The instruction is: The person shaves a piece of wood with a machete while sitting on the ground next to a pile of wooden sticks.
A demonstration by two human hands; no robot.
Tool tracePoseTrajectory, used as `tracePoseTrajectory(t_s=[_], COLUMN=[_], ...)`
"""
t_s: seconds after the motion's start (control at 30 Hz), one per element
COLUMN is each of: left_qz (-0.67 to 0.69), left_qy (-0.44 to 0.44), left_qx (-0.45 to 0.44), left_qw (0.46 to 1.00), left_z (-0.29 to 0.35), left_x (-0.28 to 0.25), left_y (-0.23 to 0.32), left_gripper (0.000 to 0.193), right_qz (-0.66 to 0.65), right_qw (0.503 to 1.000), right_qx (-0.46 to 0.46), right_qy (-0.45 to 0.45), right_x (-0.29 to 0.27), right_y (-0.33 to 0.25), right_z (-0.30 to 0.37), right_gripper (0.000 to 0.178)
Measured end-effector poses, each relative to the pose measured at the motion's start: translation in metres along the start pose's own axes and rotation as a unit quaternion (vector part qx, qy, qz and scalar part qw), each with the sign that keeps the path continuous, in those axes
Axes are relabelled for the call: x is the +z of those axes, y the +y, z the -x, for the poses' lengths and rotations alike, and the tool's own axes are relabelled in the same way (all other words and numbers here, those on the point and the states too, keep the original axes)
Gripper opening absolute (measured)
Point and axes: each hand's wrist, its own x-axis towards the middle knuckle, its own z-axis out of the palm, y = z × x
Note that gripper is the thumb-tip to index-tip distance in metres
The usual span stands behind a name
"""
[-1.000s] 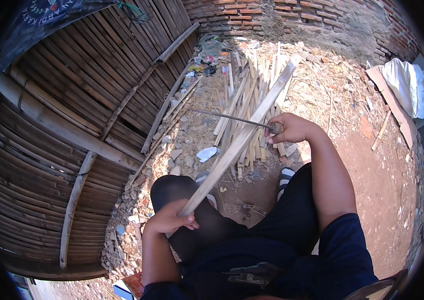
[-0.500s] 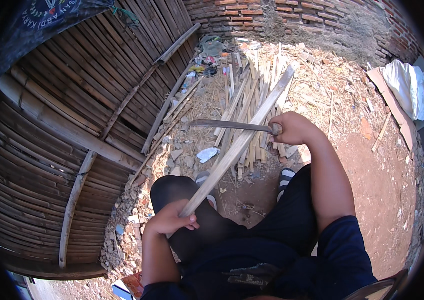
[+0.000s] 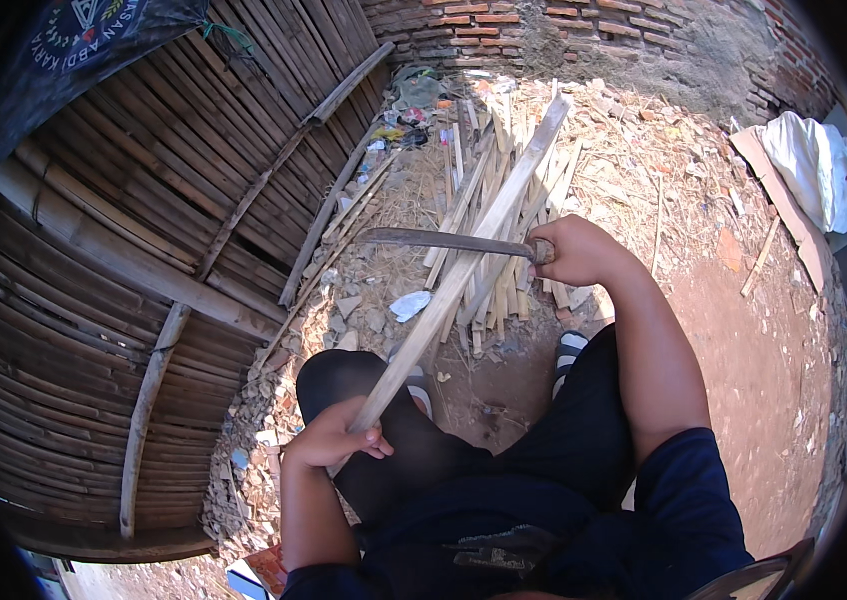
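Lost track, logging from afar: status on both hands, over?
Left hand grips slat. Right hand holds machete, crossing over slat; contact unclear. Wood pile on ground beyond.

A long, flat, pale wooden strip (image 3: pixel 428 318), greyer toward its far end, slants from seven o'clock up to one o'clock; a machete (image 3: pixel 422 238) with a slim, dark blade crosses over it, tip toward nine o'clock, brownish handle (image 3: pixel 543 251) toward three; whether blade and wood touch is unclear.
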Motion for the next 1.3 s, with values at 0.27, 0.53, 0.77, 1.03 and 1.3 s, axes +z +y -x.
tracePoseTrajectory(t_s=[0.27, 0.53, 0.77, 1.03, 1.3], left_qz=[-0.017, -0.012, -0.020, -0.012, 0.004], left_qy=[0.016, 0.004, 0.006, 0.020, 0.005], left_qx=[0.002, 0.004, 0.002, -0.010, -0.010], left_qw=[1.000, 1.000, 1.000, 1.000, 1.000], left_z=[-0.004, -0.003, -0.002, -0.003, 0.000], left_x=[0.005, 0.001, -0.001, 0.002, -0.001], left_y=[0.004, 0.000, 0.000, 0.002, -0.001], left_gripper=[0.043, 0.051, 0.059, 0.055, 0.057], right_qz=[-0.065, -0.026, -0.058, -0.067, 0.040], right_qw=[0.985, 1.000, 0.997, 0.990, 0.992], right_qx=[0.150, -0.009, -0.024, 0.103, -0.110], right_qy=[0.046, -0.011, -0.047, 0.070, -0.046], right_x=[-0.002, 0.004, 0.011, 0.001, 0.008], right_y=[0.051, 0.006, 0.019, 0.043, -0.012], right_z=[-0.016, -0.005, -0.012, -0.010, 0.001], right_gripper=[0.047, 0.037, 0.038, 0.049, 0.037])
